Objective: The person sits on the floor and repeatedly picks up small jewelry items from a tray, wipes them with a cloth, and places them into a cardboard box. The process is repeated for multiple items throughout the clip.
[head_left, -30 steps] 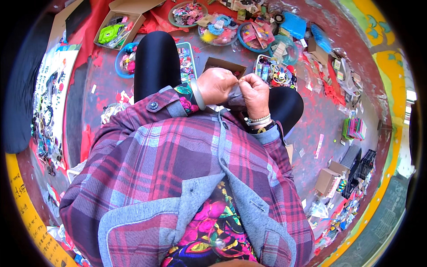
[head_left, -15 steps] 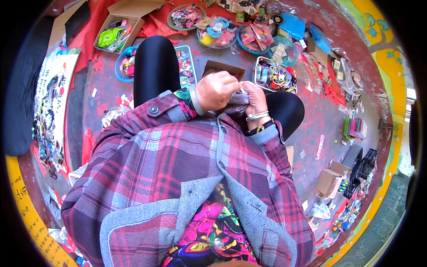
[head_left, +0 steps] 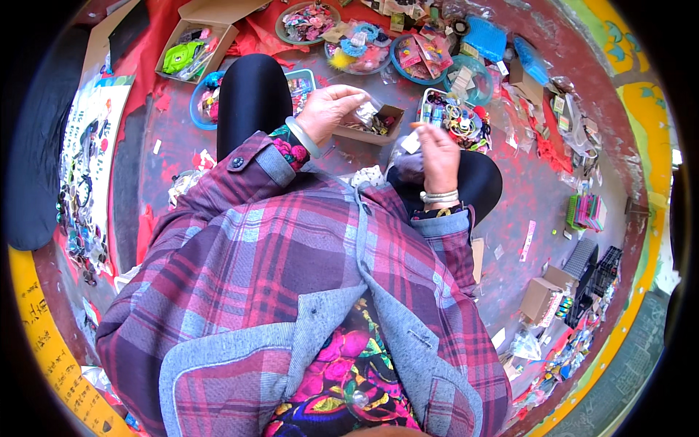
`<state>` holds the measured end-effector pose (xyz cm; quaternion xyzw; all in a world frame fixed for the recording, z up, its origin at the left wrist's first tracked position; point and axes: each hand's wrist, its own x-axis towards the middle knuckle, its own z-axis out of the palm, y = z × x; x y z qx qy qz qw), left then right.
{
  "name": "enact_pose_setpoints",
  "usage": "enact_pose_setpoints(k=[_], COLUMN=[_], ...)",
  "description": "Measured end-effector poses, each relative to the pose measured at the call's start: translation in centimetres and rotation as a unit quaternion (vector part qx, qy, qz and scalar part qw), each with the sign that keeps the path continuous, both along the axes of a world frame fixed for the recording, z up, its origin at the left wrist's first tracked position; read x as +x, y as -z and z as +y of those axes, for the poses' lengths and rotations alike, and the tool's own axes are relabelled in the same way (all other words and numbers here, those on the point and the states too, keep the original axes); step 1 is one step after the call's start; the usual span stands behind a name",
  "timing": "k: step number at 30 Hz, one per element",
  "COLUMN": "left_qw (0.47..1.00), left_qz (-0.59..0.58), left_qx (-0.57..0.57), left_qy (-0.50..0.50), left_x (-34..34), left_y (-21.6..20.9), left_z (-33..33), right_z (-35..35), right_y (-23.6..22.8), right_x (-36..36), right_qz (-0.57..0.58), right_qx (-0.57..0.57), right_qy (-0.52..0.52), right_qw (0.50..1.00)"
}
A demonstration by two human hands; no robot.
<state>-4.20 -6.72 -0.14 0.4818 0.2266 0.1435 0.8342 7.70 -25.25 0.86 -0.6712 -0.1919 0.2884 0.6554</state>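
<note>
The right hand [head_left: 440,156] pinches a greyish-purple cloth-like item [head_left: 410,166], hanging toward seven o'clock, its long axis apparently one-to-seven. The left hand [head_left: 329,114] has bunched fingers; their grip is unclear. Red-flecked grey surface [head_left: 502,207]; yellow painted border [head_left: 641,116] at two o'clock.

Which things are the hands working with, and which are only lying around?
With the hands:
Right hand: grey-purple soft item, white piece
Left hand, grip unclear: near open box

Lying about:
Green item, upper left
Blue package, upper right
Pink-and-green stack, right
</note>
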Motion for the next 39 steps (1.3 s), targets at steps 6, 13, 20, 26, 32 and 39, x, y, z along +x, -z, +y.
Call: enact_pose_setpoints(k=[6, 13, 20, 26, 32, 39], left_qw=[0.988, 0.994, 0.995, 0.982, 0.970, 0.969], left_qz=[-0.061, -0.006, -0.012, 0.003, 0.050, 0.048], left_qx=[-0.100, -0.053, 0.037, 0.079, 0.064, 0.052], left_qy=[0.097, 0.094, 0.093, 0.170, 0.231, 0.237], left_x=[0.0, -0.4, -1.0, -1.1, -1.0, -0.9], left_y=[-1.6, -1.5, -0.9, -1.2, -0.4, -0.6], left_z=[-0.1, -0.2, 0.4, -0.9, -1.5, -1.1], right_z=[1.0, 0.7, 0.7, 1.5, 1.3, 1.4], right_y=[2.2, 3.8, 0.0, -2.2, -1.3, -1.7], right_x=[-2.4, -2.2, -1.4, -2.7, -2.8, -3.2], right_qz=[-0.336, -0.146, 0.100, 0.152, 0.105, 0.122], right_qx=[-0.224, -0.148, -0.018, 0.065, 0.047, 0.068], right_qy=[-0.209, -0.162, -0.103, -0.101, -0.055, -0.023], right_qw=[0.891, 0.965, 0.990, 0.981, 0.992, 0.990])
